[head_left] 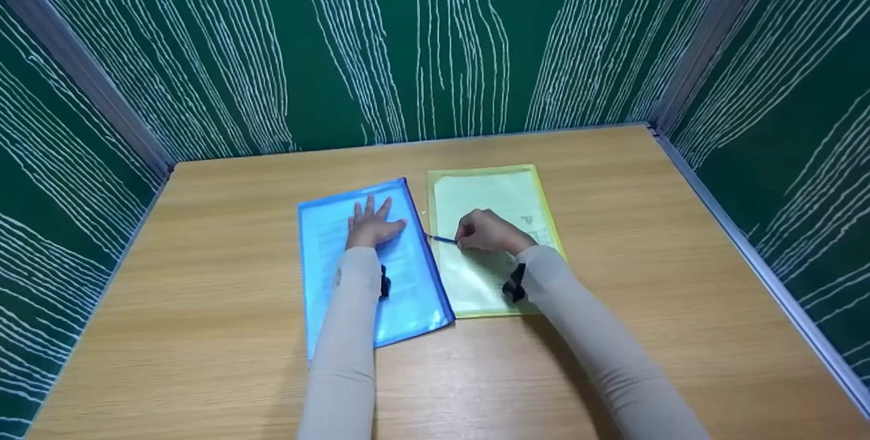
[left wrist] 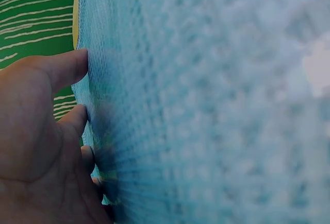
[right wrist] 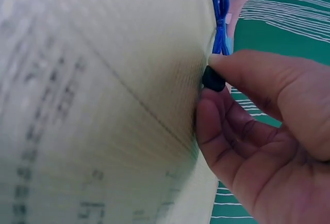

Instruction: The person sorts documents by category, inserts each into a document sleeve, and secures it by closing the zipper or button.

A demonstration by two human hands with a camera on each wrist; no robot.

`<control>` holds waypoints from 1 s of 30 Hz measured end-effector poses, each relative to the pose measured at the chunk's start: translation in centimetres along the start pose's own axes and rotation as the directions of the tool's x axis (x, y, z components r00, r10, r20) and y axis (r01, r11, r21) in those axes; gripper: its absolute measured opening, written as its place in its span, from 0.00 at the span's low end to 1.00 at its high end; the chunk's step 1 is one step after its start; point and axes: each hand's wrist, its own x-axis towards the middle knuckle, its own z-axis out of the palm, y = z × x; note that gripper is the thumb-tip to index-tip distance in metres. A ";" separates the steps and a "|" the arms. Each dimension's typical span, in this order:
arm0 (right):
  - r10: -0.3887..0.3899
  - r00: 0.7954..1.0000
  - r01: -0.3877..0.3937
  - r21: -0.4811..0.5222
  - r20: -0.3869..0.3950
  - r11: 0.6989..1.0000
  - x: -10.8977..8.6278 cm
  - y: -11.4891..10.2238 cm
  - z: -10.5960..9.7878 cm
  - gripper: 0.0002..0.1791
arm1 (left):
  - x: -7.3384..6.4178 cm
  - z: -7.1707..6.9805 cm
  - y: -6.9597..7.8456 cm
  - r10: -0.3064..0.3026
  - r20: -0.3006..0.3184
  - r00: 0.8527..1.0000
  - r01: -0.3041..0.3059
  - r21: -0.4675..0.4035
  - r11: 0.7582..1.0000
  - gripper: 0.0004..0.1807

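A blue mesh zip pouch [head_left: 411, 304] with printed paper showing through lies slightly turned on the table. My left hand [head_left: 374, 227] rests on its upper part with the fingers spread; in the left wrist view the fingertips touch the mesh [left wrist: 206, 105]. Along the pouch's right side runs a dark blue zip [head_left: 431, 270]. My right hand [head_left: 493, 230] pinches the dark end [right wrist: 213, 80] of the blue zipper pull cord [head_left: 444, 240] between thumb and fingers. This cord stretches rightward from the zip, over a yellow zip pouch [head_left: 482, 192].
The yellow pouch holds printed paper and lies right beside the blue one, under my right hand. The wooden table [head_left: 224, 277] is bordered by green panels [head_left: 469, 45] with white wavy lines. A dark wrist camera [head_left: 514, 283] sits on my right sleeve.
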 end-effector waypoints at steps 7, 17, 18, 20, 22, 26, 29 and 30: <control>-0.017 1.000 0.017 -0.004 0.013 1.000 -0.6 0.1 -0.1 0.03 | 0.0 0.0 0.1 0.010 0.009 1.000 -0.010 -0.001 1.000 0.41; -0.107 0.994 0.108 -0.039 0.030 0.993 -1.4 0.2 -0.2 0.03 | 0.0 -0.2 -0.3 0.007 -0.010 1.000 -0.007 -0.021 1.000 0.41; -0.112 0.993 0.113 -0.035 0.030 0.993 -1.5 0.2 -0.2 0.03 | 0.1 -0.3 -0.4 0.007 -0.010 1.000 -0.008 -0.022 1.000 0.41; -0.130 0.991 0.131 -0.035 0.033 0.991 -1.7 0.1 -0.1 0.03 | 0.1 -0.3 -0.6 0.008 -0.010 1.000 -0.008 -0.023 1.000 0.41; -0.154 0.987 0.156 -0.044 0.033 0.987 -1.8 0.1 0.0 0.03 | 0.1 -0.3 -0.7 0.010 -0.007 1.000 -0.010 -0.021 1.000 0.41; -0.194 0.980 0.196 -0.072 0.034 0.978 -2.2 0.2 0.0 0.04 | 0.1 -0.4 -0.8 0.017 -0.001 1.000 -0.017 -0.023 1.000 0.41; -0.208 0.977 0.211 -0.077 0.046 0.974 -2.6 0.4 0.0 0.04 | 0.1 -0.5 -0.9 0.012 -0.001 1.000 -0.012 -0.026 1.000 0.41; -0.212 0.976 0.216 -0.076 0.053 0.974 -2.7 0.5 0.0 0.04 | 0.1 -0.5 -1.0 0.009 0.001 1.000 -0.009 -0.026 1.000 0.41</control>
